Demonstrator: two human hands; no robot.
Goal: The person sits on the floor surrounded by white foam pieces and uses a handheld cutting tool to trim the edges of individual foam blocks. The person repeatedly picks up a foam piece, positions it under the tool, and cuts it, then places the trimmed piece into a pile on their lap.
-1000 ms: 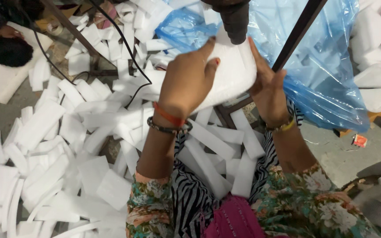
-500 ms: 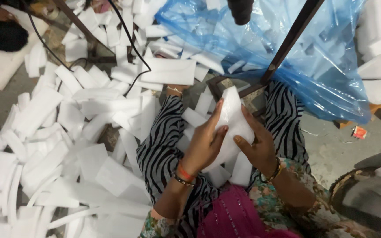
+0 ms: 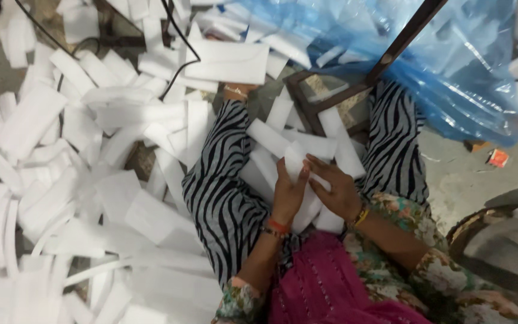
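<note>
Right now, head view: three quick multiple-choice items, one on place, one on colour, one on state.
1. Where is the foam strip that both hands hold?
A. over the lap
B. inside the bag
C. on the bare concrete

2. What colour is the plastic bag?
A. black
B. blue
C. yellow

3. How do the left hand and right hand stand?
A. both closed on the strip
B. both empty
C. only the left holds it

Key: 1 A, it sits between the striped legs; 2 B, translucent blue; 3 A, fingers of both wrap it.
</note>
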